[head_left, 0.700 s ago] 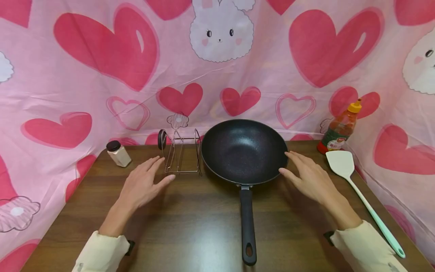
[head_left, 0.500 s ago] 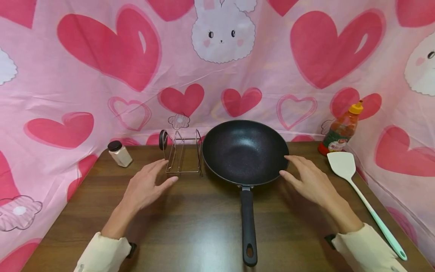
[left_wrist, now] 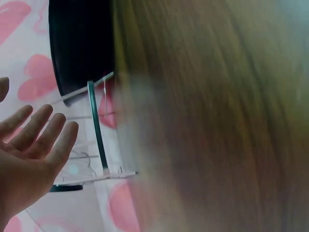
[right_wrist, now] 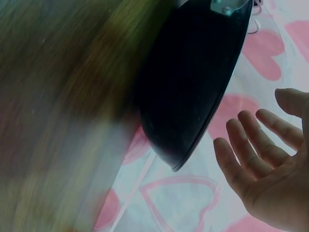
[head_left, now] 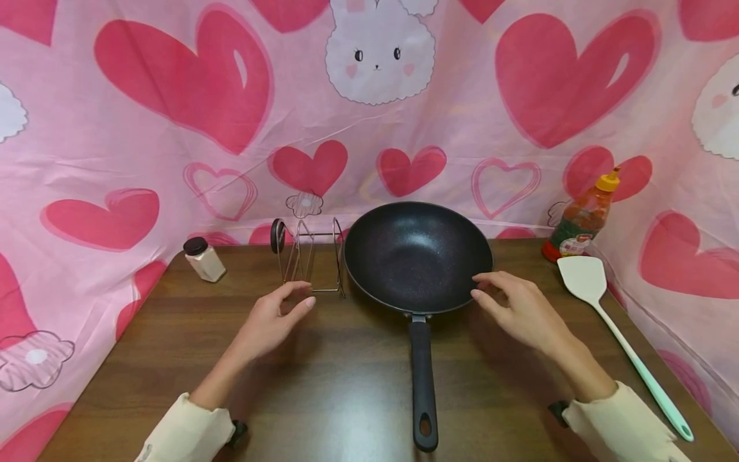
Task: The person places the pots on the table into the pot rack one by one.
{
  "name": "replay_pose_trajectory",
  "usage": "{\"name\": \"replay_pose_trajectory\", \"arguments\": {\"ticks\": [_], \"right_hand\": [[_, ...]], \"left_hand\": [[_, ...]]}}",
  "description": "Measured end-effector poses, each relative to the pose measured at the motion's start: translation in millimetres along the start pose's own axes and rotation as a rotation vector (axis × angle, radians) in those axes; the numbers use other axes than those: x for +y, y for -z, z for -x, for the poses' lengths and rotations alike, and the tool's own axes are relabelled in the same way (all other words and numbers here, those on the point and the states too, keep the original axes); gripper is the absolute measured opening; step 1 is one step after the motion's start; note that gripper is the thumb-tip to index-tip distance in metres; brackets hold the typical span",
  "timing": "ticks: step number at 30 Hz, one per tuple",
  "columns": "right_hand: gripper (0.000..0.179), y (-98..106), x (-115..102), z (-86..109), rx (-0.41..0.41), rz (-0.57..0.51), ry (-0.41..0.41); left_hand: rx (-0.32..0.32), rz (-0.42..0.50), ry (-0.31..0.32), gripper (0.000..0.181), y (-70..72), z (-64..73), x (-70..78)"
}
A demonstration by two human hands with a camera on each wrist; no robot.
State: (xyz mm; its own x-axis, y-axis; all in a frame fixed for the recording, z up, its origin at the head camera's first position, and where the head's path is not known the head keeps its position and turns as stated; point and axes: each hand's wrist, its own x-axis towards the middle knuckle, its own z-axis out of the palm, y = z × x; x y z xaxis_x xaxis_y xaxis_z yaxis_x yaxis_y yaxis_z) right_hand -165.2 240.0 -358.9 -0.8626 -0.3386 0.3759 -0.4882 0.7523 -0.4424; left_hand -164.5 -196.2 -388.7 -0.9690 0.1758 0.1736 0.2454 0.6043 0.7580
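Note:
A black wok (head_left: pixel 418 256) rests on the wooden table, its long handle (head_left: pixel 423 385) pointing toward me. Left of it stands a wire rack (head_left: pixel 326 290) with a black round piece at one end. My left hand (head_left: pixel 276 321) hovers in front of the rack, fingers relaxed and holding nothing; the left wrist view shows the same hand (left_wrist: pixel 34 150) spread near the wires. At the wok's right side is my right hand (head_left: pixel 522 314), its fingertips overlapping the rim in the head view. In the right wrist view this hand (right_wrist: pixel 265 159) appears apart from the wok, with loosely bent fingers.
A small jar (head_left: pixel 204 260) with a dark lid stands at the back left of the table (head_left: pixel 346 385). At the right lie a pale green spatula (head_left: pixel 626 340) and, behind it, a red sauce bottle (head_left: pixel 582 218) with a yellow cap. A pink heart-patterned cloth (head_left: pixel 369 128) hangs behind.
My left hand has moved right and slightly toward me, from the rack's left side to its front. My right hand has shifted slightly, its fingers drawing a little closer together. The objects stay put.

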Motion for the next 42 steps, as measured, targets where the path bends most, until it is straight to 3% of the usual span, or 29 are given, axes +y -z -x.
{"name": "replay_pose_trajectory", "arguments": {"ticks": [11, 15, 21, 30, 34, 39, 42], "right_hand": [[0.025, -15, -13, 0.7, -0.090, -0.130, -0.013], [0.021, -20, -18, 1.3, -0.093, -0.153, -0.004], [0.010, -23, -23, 1.7, -0.031, -0.179, 0.021], [0.013, -34, -27, 3.9, -0.136, -0.237, 0.003], [0.016, -40, -31, 3.4, -0.183, -0.295, 0.011], [0.024, -43, -35, 3.8, -0.260, -0.367, -0.014], [0.028, -45, -36, 5.0, -0.309, -0.408, -0.060]], "left_hand": [[-0.045, 0.088, -0.046, 0.034, -14.6, 0.6, 3.6], [-0.073, 0.145, -0.035, 0.034, -18.4, 2.1, 5.0], [-0.161, 0.229, -0.020, 0.036, -25.8, 3.3, 11.5], [-0.305, 0.320, -0.024, 0.039, -46.4, 2.5, 21.2], [-0.371, 0.451, 0.002, 0.041, -55.2, 3.2, 26.9], [-0.470, 0.694, 0.115, 0.047, -64.7, 5.2, 33.3], [-0.515, 0.784, 0.167, 0.051, -69.2, 7.3, 36.5]]}}
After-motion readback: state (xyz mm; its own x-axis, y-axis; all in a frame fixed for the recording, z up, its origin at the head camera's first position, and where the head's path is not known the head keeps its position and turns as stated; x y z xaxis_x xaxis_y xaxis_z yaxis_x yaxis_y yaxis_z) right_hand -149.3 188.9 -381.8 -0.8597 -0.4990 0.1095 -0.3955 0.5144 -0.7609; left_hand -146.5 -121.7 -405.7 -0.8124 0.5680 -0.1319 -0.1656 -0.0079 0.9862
